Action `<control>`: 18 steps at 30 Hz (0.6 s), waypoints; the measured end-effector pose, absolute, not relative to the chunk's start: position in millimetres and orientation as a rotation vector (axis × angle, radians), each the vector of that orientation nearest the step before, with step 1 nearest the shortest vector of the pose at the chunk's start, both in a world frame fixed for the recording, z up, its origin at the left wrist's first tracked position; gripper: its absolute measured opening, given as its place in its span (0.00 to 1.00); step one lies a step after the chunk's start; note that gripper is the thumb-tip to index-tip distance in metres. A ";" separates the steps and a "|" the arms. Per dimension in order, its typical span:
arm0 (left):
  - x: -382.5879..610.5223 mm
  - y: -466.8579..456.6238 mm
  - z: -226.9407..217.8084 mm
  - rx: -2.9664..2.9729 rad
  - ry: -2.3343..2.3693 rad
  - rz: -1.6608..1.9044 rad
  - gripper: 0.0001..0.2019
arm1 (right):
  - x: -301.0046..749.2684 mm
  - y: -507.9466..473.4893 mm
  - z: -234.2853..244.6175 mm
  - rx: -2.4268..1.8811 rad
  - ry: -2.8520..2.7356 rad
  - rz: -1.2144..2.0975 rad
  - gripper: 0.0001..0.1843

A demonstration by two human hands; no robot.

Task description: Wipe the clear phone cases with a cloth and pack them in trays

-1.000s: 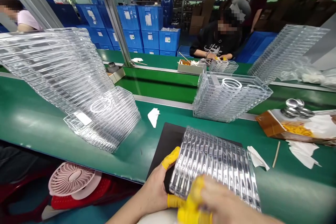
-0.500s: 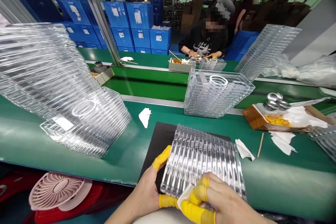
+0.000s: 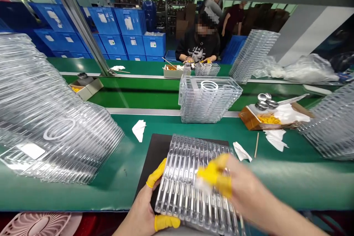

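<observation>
the left hand (image 3: 142,210) grips a clear ribbed plastic tray (image 3: 179,188) by its edges, thumb and yellow finger cots (image 3: 166,223) clamped apart around it, just above a black mat (image 3: 155,151). the blurred right hand (image 3: 243,184) reaches across the tray, fingers together on a white wipe (image 3: 201,185).

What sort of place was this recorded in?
Most likely a factory production line: there is a long green workbench, stacks of clear plastic trays, and blue crates piled behind a co-worker.
</observation>
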State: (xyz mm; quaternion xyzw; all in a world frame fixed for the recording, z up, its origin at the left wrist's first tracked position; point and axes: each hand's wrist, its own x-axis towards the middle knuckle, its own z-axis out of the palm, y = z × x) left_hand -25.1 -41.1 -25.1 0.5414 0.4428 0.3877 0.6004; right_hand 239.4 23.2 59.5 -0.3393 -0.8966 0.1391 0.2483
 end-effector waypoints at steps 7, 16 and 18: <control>-26.4 -40.6 -28.5 1.247 1.026 0.906 0.54 | 250.7 10.1 46.2 -1.019 -2.426 0.277 0.12; -20.6 -43.9 -24.7 1.116 1.189 0.972 0.56 | 273.9 28.3 45.6 -1.196 -2.293 0.155 0.17; -21.7 -45.3 -24.3 1.076 1.201 0.944 0.57 | 271.7 8.5 39.8 -1.132 -2.325 0.333 0.16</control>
